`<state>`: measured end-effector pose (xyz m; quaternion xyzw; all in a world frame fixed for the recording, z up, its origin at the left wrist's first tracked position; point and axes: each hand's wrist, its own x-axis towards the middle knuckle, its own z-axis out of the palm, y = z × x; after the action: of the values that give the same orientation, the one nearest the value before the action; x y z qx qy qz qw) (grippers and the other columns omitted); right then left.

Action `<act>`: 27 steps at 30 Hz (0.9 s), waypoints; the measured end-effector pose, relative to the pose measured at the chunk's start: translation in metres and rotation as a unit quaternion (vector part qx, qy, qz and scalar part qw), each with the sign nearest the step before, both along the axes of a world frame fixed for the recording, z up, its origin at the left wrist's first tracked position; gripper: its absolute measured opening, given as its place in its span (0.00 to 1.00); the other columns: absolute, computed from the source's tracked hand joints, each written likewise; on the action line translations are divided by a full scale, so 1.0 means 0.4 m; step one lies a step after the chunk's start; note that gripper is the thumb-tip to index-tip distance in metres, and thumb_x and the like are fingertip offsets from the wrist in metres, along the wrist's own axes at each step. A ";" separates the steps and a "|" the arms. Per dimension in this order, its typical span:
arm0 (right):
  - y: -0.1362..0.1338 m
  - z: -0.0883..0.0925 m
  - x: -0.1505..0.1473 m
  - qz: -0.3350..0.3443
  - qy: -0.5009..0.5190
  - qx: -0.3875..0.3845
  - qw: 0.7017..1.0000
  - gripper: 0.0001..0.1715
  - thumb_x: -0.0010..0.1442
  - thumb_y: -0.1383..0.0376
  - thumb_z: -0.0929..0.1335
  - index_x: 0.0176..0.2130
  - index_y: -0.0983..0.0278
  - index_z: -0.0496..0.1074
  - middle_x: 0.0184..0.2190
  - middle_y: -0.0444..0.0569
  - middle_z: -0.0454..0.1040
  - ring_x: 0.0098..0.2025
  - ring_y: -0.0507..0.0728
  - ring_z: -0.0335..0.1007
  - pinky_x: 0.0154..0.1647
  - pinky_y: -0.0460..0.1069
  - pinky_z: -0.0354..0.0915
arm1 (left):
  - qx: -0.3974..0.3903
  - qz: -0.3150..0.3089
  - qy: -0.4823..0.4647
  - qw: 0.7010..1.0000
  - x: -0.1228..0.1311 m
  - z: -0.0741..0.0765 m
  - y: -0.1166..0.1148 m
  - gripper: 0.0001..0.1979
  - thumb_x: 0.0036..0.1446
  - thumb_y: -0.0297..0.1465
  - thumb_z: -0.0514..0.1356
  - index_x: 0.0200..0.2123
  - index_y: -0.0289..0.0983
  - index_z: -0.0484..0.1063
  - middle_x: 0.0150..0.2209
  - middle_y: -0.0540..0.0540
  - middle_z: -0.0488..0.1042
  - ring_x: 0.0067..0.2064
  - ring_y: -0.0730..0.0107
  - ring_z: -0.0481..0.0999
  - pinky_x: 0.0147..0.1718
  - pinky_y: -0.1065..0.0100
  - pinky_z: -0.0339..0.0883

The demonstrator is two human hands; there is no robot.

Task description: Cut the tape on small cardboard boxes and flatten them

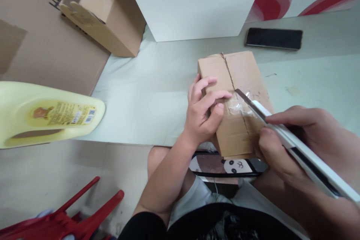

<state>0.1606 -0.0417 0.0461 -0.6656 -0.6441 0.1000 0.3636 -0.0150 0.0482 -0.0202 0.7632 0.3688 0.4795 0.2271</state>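
My left hand (204, 114) lies spread over the left side of a cardboard box (233, 129), fingers braced on it, not wrapped round. The box sits at the table's near edge, its long axis running away from me, far end leaning slightly left; a taped seam follows its length. My right hand (329, 138) grips a white cutter (298, 146), blade pointing up-left, tip on the seam. On the pale cloth-covered table (146, 93), left to right: a yellow bottle (74, 108), an open carton (123, 18), a white box (197, 7), a phone (274, 38).
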 end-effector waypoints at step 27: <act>0.029 0.023 -0.010 0.038 -0.028 0.011 0.999 0.01 0.61 0.62 0.68 0.36 0.56 0.69 0.21 0.37 0.72 0.18 0.52 0.66 0.19 0.48 0.59 | 0.002 -0.006 -0.017 1.000 0.004 -0.002 0.000 0.19 0.72 0.45 0.51 0.45 0.43 0.77 0.57 0.42 0.71 0.63 0.57 0.71 0.72 0.45 0.58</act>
<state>0.1566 -0.0302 0.0555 -0.6392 -0.6799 0.0877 0.3485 -0.0135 0.0484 -0.0209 0.7576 0.3597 0.4914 0.2349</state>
